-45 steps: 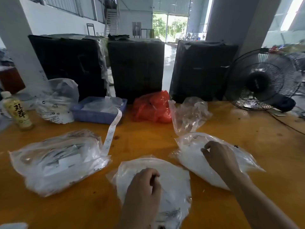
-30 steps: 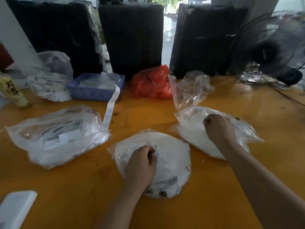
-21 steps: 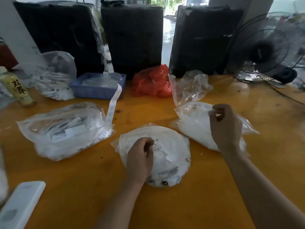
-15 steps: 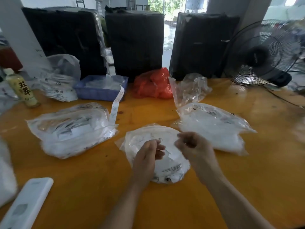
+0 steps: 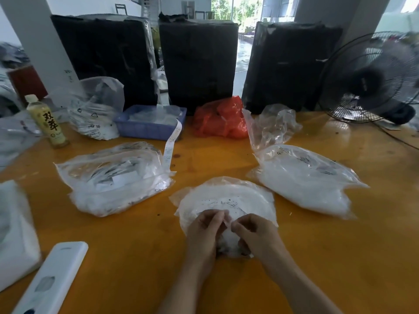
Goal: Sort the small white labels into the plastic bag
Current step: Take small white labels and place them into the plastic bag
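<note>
- Where the two hands met at the lower centre of the frame, a round plastic bag (image 5: 226, 200) of small white labels (image 5: 229, 243) lay flat on the orange table (image 5: 136, 245).
- The left hand (image 5: 204, 234) rested on the bag's near edge, its fingers (image 5: 218, 219) curled and pinching the thin plastic.
- The right hand (image 5: 256, 234) sat just beside it, fingers (image 5: 240, 225) bent inward and gripping the same edge; the fingertips of both hands were almost touching.
- Whether a single label was held between them could not be told.
- To the right of the bag, a fuller clear bag (image 5: 303, 180) of white material lay on its side, with a crumpled empty bag (image 5: 272, 125) behind it.
- To the left, another clear bag (image 5: 113, 177) held white slips, and a paper strip (image 5: 171, 143) hung from a blue tray (image 5: 145, 130) onto the table.
- A red bag (image 5: 222, 121) sat at the centre rear, in front of three black wrapped boxes (image 5: 197, 60).
- A drink bottle (image 5: 46, 121) stood upright at the left, a fan (image 5: 371, 78) at the upper right, and a white remote (image 5: 49, 279) at the lower left.
</note>
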